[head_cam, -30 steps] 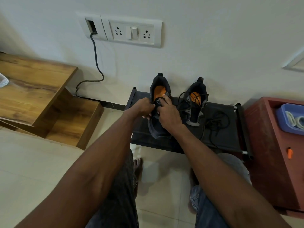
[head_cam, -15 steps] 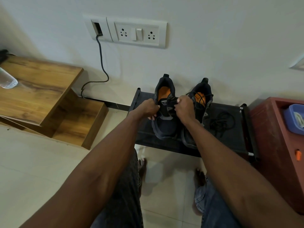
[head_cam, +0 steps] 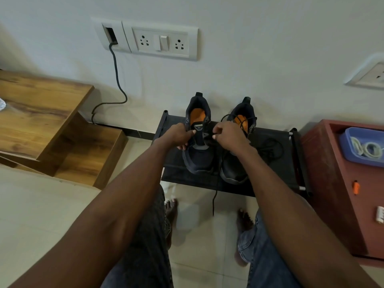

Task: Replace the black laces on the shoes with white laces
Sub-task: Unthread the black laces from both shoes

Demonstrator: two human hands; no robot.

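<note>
Two dark shoes with orange insoles stand side by side on a low black rack (head_cam: 270, 183) against the wall. My left hand (head_cam: 178, 136) grips the left side of the left shoe (head_cam: 198, 156) by its tongue. My right hand (head_cam: 228, 136) pinches a black lace (head_cam: 214, 196) at that shoe's right eyelets; the lace's loose end hangs down over the rack's front edge. The right shoe (head_cam: 239, 171) still carries a black lace, which trails in a loop (head_cam: 270, 146) on the rack. White laces (head_cam: 365, 149) lie coiled in a blue tray (head_cam: 351, 154) at the right.
The blue tray sits in a red-brown cabinet (head_cam: 332, 183) right of the rack. Stepped wooden shelves (head_cam: 62, 142) stand at the left. A wall socket panel (head_cam: 164, 41) with a black cable (head_cam: 118, 80) is above. My bare feet and jeans are below on the tiled floor.
My right hand has drawn away from the left shoe to the right, pulling the black lace out; its free end now dangles over the rack's front edge. My left hand stays on the shoe.
</note>
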